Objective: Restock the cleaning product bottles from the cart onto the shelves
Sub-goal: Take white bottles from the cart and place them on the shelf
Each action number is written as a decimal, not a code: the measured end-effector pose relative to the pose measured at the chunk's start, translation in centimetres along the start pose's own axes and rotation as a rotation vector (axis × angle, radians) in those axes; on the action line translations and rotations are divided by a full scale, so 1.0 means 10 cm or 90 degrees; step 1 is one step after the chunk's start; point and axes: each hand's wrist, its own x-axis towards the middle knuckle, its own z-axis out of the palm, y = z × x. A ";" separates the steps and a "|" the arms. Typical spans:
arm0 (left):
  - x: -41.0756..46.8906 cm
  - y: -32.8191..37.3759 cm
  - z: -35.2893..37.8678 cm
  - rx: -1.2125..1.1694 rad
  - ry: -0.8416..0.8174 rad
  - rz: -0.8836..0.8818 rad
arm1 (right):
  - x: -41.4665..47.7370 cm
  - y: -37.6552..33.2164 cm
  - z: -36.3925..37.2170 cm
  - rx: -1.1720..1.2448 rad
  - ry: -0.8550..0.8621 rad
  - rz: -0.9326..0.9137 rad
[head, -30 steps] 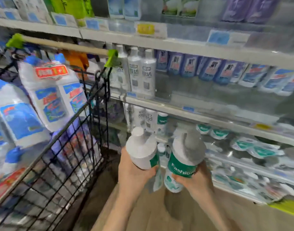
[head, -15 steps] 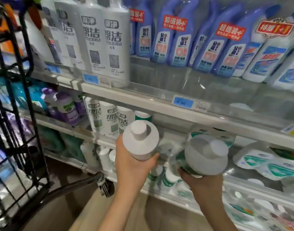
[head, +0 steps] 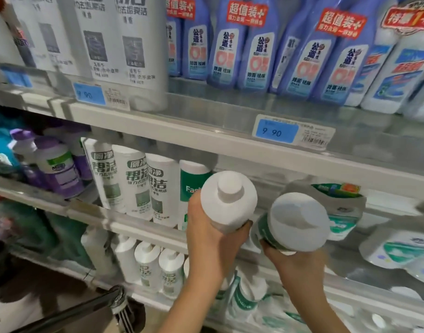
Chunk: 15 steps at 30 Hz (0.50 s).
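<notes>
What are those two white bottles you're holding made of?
Both look like plastic. The white capped bottle in the left hand has a smooth, matte, moulded shoulder; the green-labelled bottle in the right hand looks the same, with a glossier printed wrap, though blurred.

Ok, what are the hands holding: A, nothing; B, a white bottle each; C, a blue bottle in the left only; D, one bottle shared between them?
B: the left hand grips a white bottle and the right hand grips a second white bottle with a green label.
</notes>
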 end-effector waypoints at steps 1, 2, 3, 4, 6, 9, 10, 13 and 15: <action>0.02 -0.07 0.03 -0.020 -0.010 -0.019 | 0.03 0.06 0.02 -0.010 -0.008 -0.009; 0.04 -0.14 0.06 -0.032 -0.014 -0.038 | 0.05 0.09 0.04 -0.017 -0.016 -0.017; 0.05 -0.19 0.09 -0.033 -0.013 -0.047 | 0.09 0.12 0.06 -0.023 -0.021 -0.023; 0.08 -0.25 0.12 -0.029 -0.015 -0.048 | 0.12 0.14 0.07 -0.028 -0.028 -0.031; 0.13 -0.31 0.18 -0.030 -0.015 -0.038 | 0.19 0.17 0.10 -0.033 -0.048 -0.051; 0.17 -0.41 0.26 -0.006 -0.010 -0.036 | 0.27 0.22 0.14 -0.028 -0.082 -0.053; 0.18 -0.45 0.28 0.003 -0.007 -0.045 | 0.30 0.24 0.16 -0.032 -0.090 -0.052; 0.21 -0.54 0.31 0.031 0.007 -0.066 | 0.38 0.27 0.20 -0.042 -0.110 -0.072; 0.25 -0.57 0.35 0.064 0.014 -0.052 | 0.45 0.28 0.23 -0.052 -0.117 -0.095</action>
